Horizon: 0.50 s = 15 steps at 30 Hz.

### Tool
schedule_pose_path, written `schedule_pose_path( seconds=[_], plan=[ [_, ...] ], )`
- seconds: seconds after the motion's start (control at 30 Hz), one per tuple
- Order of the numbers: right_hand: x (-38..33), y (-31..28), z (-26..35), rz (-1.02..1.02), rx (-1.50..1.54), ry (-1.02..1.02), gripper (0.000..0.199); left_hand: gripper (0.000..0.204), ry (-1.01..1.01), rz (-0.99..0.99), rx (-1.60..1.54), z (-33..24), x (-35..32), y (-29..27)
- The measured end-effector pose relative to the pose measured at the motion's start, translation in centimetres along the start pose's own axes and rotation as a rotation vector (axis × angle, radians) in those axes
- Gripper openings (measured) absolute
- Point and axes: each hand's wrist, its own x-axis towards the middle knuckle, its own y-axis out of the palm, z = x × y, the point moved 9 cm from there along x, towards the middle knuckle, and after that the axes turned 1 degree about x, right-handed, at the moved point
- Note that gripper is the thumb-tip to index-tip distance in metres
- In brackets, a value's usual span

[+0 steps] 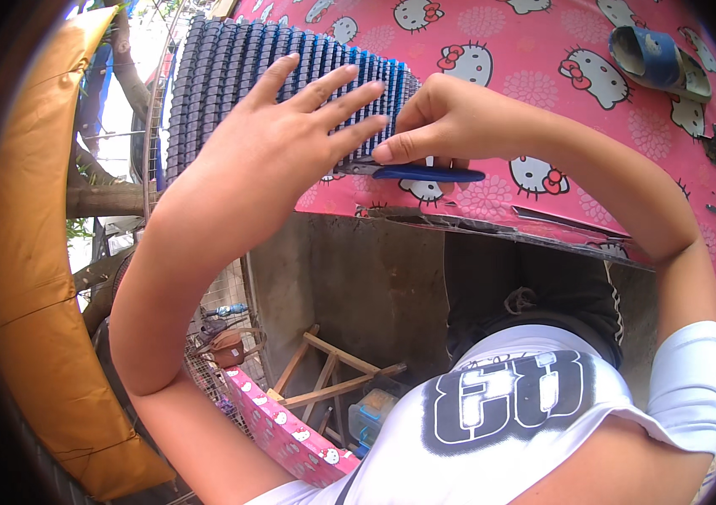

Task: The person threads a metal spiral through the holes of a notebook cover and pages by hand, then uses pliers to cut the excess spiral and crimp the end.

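Currently right hand (438, 118) grips blue-handled scissors (412, 172) lying crosswise, handle rightward; left hand (290, 126) rests open, flat on ribbed blue strips (231, 67).

White short-sleeved T-shirt (543, 438), large dark blocky print on chest; dark shorts (535, 303) with a drawstring; forearms bare, no rings or watch seen

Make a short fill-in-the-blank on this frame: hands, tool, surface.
1. The left hand lies flat, fingers spread, on a block of ribbed dark blue ____ parts.
2. The right hand grips a tool with ____ handles.
3. The tabletop wears a ____ cartoon-cat cloth.
4. A roll of blue ____ lies at the upper right.

Missing words: plastic; blue; pink; tape
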Motion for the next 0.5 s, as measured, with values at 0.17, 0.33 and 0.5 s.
schedule_pose_path(
  seconds=[0.17,0.33,0.5],
  plan=[
    [-2.2,-0.2,2.7,-0.254,-0.536,-0.556,0.036,0.047,0.011,0.082,0.095,0.0,0.0,1.2],
    [-5.0,0.5,5.2,-0.584,-0.928,-0.837,0.035,0.047,0.013,0.119,0.134,0.1,0.0,1.1],
    [-0.5,-0.6,1.1,-0.096,-0.36,-0.206,0.039,0.05,0.003,0.113,0.114,0.0,0.1,1.2]
  ],
)
